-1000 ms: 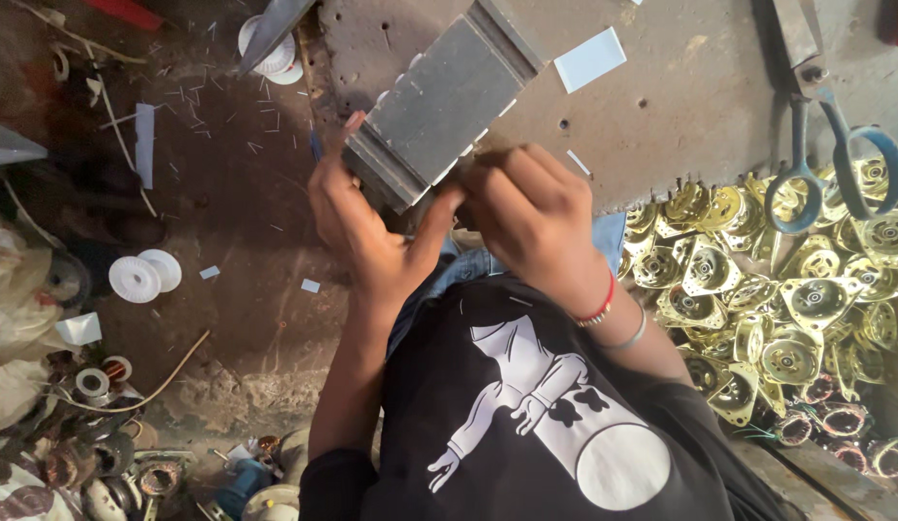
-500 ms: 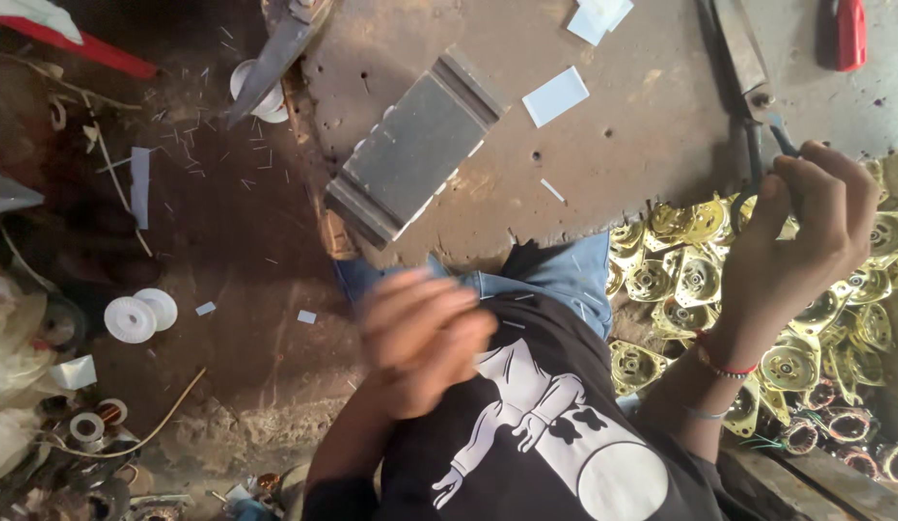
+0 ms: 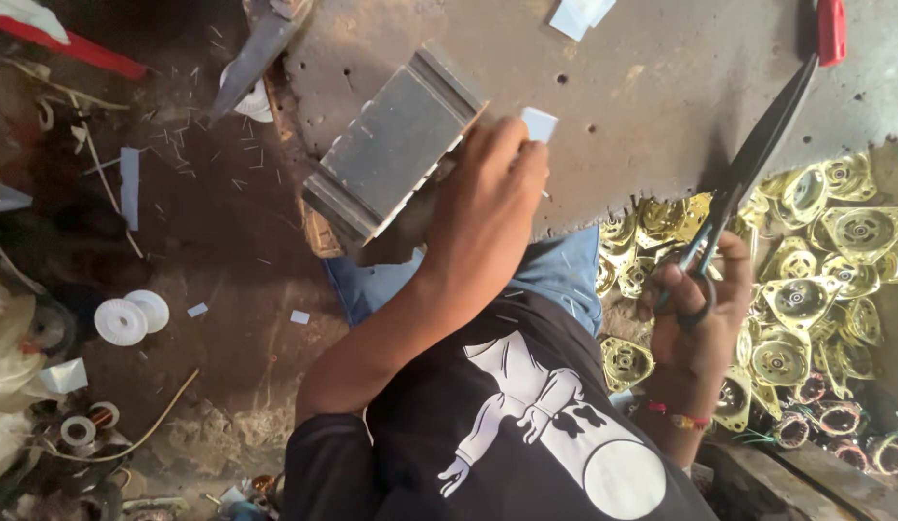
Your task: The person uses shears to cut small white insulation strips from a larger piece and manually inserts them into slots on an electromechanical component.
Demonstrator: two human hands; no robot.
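Note:
My left hand (image 3: pixel 488 207) reaches over a grey metal block (image 3: pixel 391 154) that lies on a worn grey board (image 3: pixel 661 106). Its fingertips close on a small white paper slip (image 3: pixel 540 123) beside the block's right end. My right hand (image 3: pixel 698 314) is lower right, off the board's edge, with fingers through the handle of long dark scissors (image 3: pixel 753 159). The blades point up and right across the board. A black printed shirt (image 3: pixel 526 434) fills the bottom of the view.
A heap of gold-coloured metal housings (image 3: pixel 825 251) lies at the right. Another white slip (image 3: pixel 579 14) and a red-handled tool (image 3: pixel 831 29) lie at the top. White spools (image 3: pixel 131 316), tape rolls and scraps lie on the dirt floor at left.
My right hand went out to the right, took the scissors off the board and drew them down. My left hand dropped to my lap, then came back up to the block and the slip.

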